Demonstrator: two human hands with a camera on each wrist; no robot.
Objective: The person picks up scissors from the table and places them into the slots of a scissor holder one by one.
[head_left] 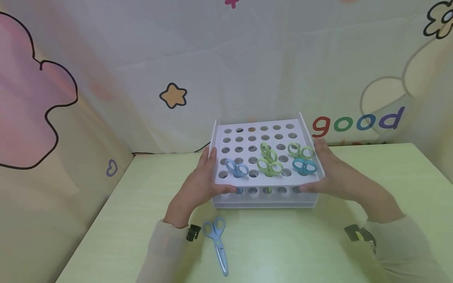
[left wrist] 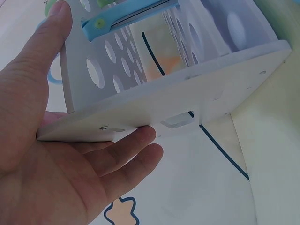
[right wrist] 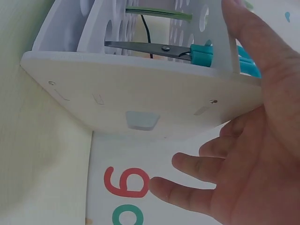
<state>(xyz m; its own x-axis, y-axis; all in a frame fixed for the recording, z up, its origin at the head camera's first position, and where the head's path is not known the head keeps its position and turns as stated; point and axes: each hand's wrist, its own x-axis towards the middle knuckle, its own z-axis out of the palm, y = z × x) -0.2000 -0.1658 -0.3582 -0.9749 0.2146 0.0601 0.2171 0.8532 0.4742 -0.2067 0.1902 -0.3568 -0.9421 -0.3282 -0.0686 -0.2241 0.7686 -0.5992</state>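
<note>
A white scissors rack with rows of round holes stands on the table. My left hand grips its left side, thumb on the front edge of the top board and fingers along the side panel. On the opposite side my right hand holds the rack likewise, its thumb over the front edge. Light blue scissors, several green scissors and teal scissors stand handles-up in the holes. The teal pair's blades show inside the rack, beside the right side panel.
Loose blue scissors lie on the pale green table in front of the rack, near my left wrist. A printed cloth hangs close behind the rack. A dark cable runs along the table's back edge.
</note>
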